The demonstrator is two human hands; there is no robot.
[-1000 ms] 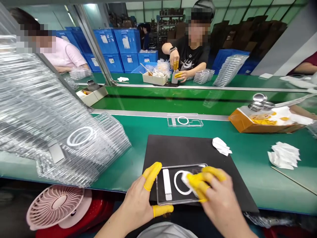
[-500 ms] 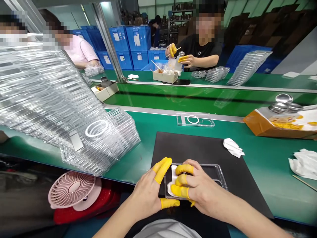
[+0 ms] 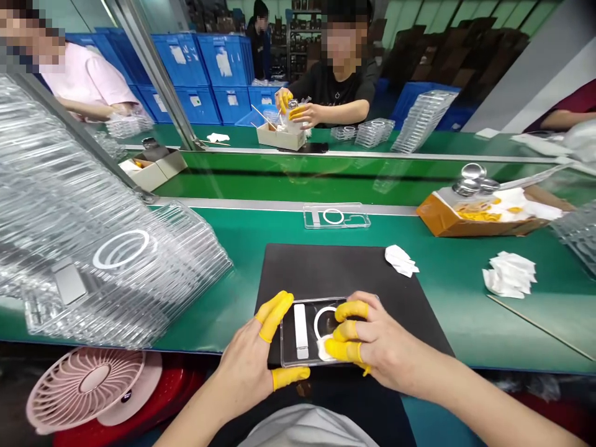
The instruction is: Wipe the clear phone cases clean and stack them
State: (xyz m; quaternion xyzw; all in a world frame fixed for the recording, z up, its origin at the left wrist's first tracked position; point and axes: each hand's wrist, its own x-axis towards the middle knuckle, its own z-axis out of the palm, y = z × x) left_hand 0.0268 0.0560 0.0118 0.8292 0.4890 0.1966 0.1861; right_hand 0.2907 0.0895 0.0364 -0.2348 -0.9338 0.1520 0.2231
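Note:
A clear phone case (image 3: 302,329) with a white strip and a white ring lies on a black mat (image 3: 321,267). My left hand (image 3: 254,347) grips its left end, two fingers at the upper corner and the thumb along the near edge. With bent fingers, my right hand (image 3: 379,338) presses a small white wipe (image 3: 322,351) onto the case beside the ring, covering the case's right part. Yellow finger cots cover several fingertips of both hands. Behind the mat lies another clear phone case (image 3: 358,221).
Stacked clear cases (image 3: 153,279) fill the left. Crumpled tissues (image 3: 512,274) and a thin stick (image 3: 540,326) are at right, near an orange-sided box (image 3: 440,217) of yellow finger cots. A pink fan (image 3: 88,385) stands below the table edge. A co-worker (image 3: 342,81) sits opposite.
My right hand and the wipe have moved right across the case, uncovering the white strip and part of the ring. My left hand keeps its hold. The camera view has shifted right.

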